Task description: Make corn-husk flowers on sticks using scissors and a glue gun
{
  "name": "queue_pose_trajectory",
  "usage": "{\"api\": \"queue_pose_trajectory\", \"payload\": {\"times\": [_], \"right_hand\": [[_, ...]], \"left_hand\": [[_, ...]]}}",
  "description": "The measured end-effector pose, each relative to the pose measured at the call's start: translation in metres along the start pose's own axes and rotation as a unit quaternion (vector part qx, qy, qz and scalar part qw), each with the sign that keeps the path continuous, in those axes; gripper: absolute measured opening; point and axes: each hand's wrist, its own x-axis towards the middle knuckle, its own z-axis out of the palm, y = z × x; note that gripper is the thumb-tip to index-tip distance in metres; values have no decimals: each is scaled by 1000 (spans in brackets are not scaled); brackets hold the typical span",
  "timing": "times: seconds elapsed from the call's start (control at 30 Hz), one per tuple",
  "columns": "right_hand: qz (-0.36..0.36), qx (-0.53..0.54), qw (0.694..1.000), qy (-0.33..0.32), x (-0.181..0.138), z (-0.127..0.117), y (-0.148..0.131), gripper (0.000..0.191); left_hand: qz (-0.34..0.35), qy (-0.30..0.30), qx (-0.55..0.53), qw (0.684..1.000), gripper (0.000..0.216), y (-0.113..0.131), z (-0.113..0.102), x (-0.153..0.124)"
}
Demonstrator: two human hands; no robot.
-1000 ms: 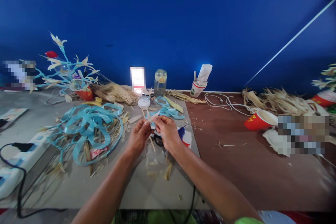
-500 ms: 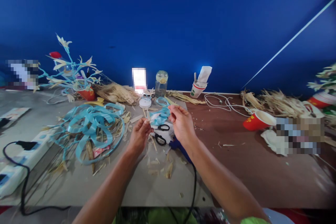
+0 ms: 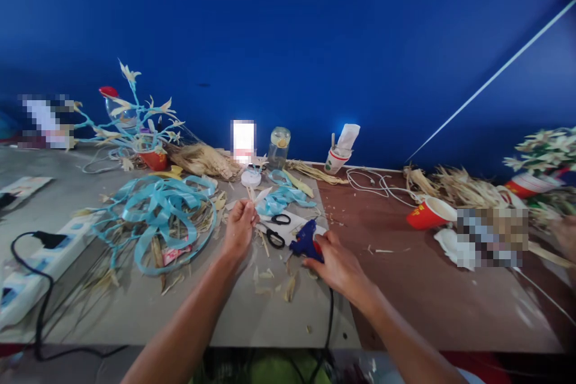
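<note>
My left hand (image 3: pixel 240 225) is closed in a pinch on a pale dried-husk flower (image 3: pixel 258 197), whose thin petals stick up past the fingertips. To its right, my right hand (image 3: pixel 339 261) has its thumb and fingers around the handle end of a blue glue gun (image 3: pixel 306 241). A black cord runs down from beneath this hand over the front table edge. Between my hands lie black-handled scissors (image 3: pixel 275 239), partly over a white sheet. Light-blue ribbon (image 3: pixel 285 197) lies crumpled just behind the scissors.
A heap of blue ribbon (image 3: pixel 157 213) and husk scraps spreads on the left, beside a power strip (image 3: pixel 49 267). Behind stand a blue-stemmed flower arrangement (image 3: pixel 144 111), a glass jar (image 3: pixel 279 149) and a paper cup (image 3: pixel 336 160). A red cup (image 3: pixel 425 214) tilts at right, where another person's hand (image 3: pixel 564 234) shows.
My right hand has come down and toward me from beside the ribbon to the glue gun and closed around it. My left hand still pinches the husk flower. Another hand has appeared at far right.
</note>
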Motion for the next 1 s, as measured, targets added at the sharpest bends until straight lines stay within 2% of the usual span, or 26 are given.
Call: {"api": "queue_pose_trajectory", "payload": {"times": [0.1, 0.23, 0.33, 0.4, 0.5, 0.57, 0.63, 0.7, 0.77, 0.9, 1.0], "right_hand": [[0, -19, 1000, -21, -2, 1, -8, 44], [2, 23, 1000, -21, -1, 4, -7, 33], [-10, 90, 996, 3, 0, 3, 4, 26], [-24, 158, 986, 45, 0, -1, 12, 26], [-46, 325, 942, 72, -2, -13, 18, 28], [-60, 476, 876, 47, -2, -21, 14, 32], [-92, 602, 792, 39, 1, -25, 3, 35], [-128, 655, 745, 15, 8, -24, -13, 37], [-156, 659, 735, -32, 17, -18, -29, 37], [-171, 669, 721, -52, 35, -1, -50, 41], [-154, 653, 737, -75, 42, 5, -55, 42]], "left_hand": [[4, 5, 12, 1000, 31, 0, -2, 0], [6, 2, 11, 1000, 31, -2, -5, 1], [5, 1, -8, 1000, 31, -3, -6, 2], [0, 5, -20, 1000, 31, -3, -6, 3], [-8, 19, -26, 999, 30, -1, -4, 3], [-11, 23, -25, 999, 30, 1, -3, 2], [-12, 21, -23, 999, 30, 3, -1, 1], [-12, 23, -21, 999, 31, 5, 1, 0], [-12, 25, -22, 999, 31, 6, 1, 0], [-17, 36, -32, 999, 30, 6, -2, 1], [-33, 48, -37, 998, 30, 7, -3, 2]]}}
